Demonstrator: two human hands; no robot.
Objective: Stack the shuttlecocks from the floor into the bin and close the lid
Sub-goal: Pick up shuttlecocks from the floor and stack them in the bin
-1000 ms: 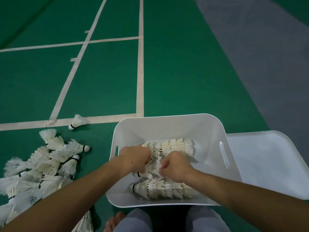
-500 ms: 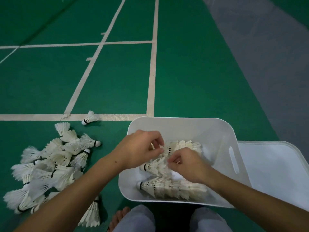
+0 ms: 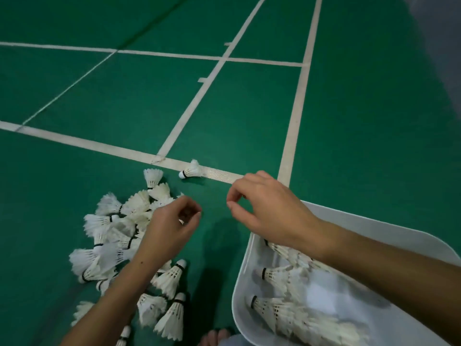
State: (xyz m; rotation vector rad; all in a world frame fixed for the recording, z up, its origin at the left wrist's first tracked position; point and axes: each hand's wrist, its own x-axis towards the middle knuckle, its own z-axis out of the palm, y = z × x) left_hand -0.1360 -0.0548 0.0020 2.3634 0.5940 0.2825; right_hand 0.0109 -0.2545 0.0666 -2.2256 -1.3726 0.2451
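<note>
Shuttlecocks [image 3: 119, 236]: floor pile uncounted, one [image 3: 190, 169] apart; both hands' grip empty, loosely curled.

Green court floor [image 3: 361, 121] with white lines, heap of white shuttlecocks [image 3: 119, 236] at left, lone shuttlecock [image 3: 190, 169] on a line, left hand [image 3: 169, 228] above the heap, right hand [image 3: 269, 208] beside it, both loosely curled and empty, white bin [image 3: 240, 283] holding shuttlecock rows

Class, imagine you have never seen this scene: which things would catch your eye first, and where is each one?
First, the heap of white feathered shuttlecocks on the green court floor at lower left. Next, two bare hands above the floor, the left hand over the heap and the right hand beside it, both holding nothing. At lower right, a white plastic bin holds rows of stacked shuttlecocks.
</note>
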